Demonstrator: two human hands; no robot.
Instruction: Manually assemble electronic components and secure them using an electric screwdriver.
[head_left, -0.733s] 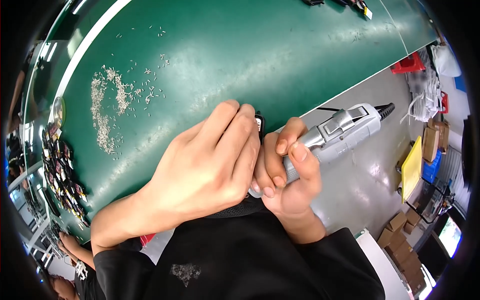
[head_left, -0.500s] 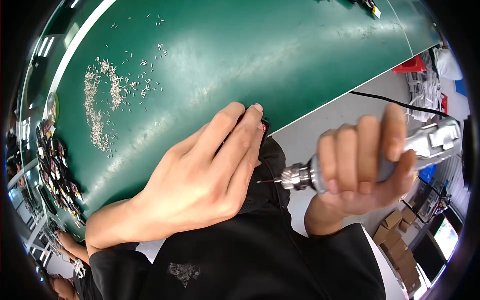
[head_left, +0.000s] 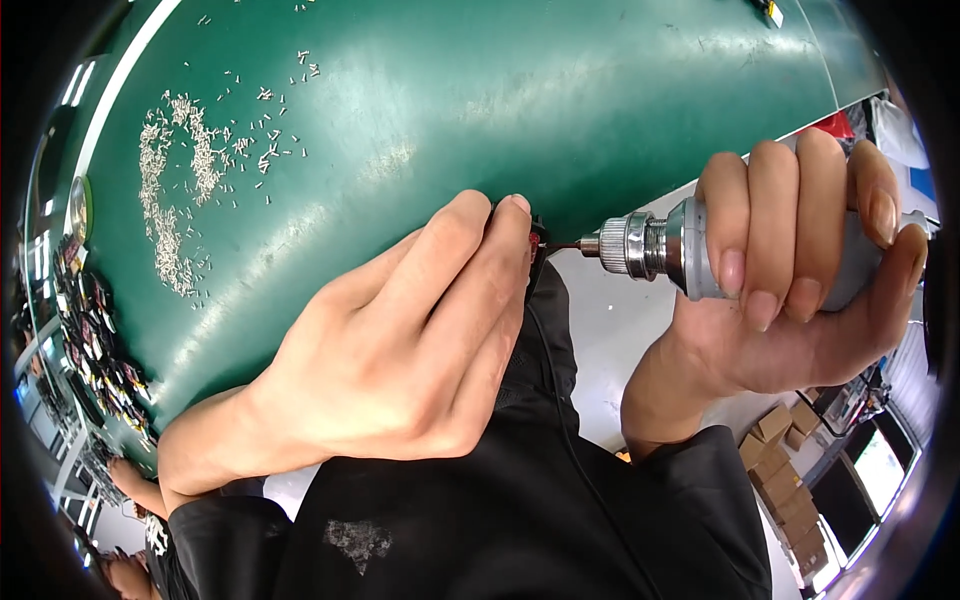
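My left hand (head_left: 400, 345) is closed around a small black part with a bit of red (head_left: 537, 240), held at the table's near edge. Its fingers cover most of the part, so its kind cannot be made out. In my right hand (head_left: 790, 265) is a grey electric screwdriver (head_left: 630, 247) with a silver chuck, gripped around the body and lying almost level. The thin bit points left and its tip meets the red side of the small part; whether it sits in a screw is too small to tell.
Loose small screws (head_left: 205, 165) lie spread on the green table (head_left: 430, 110) at the left. A heap of black parts (head_left: 95, 330) lines the far left edge. Another person's arm (head_left: 135, 485) shows at lower left. Cardboard boxes (head_left: 780, 480) stand at lower right.
My right hand has brought the screwdriver up, so its bit has gone from below the small part to touching it. My left hand keeps its hold. The whole view has shifted slightly.
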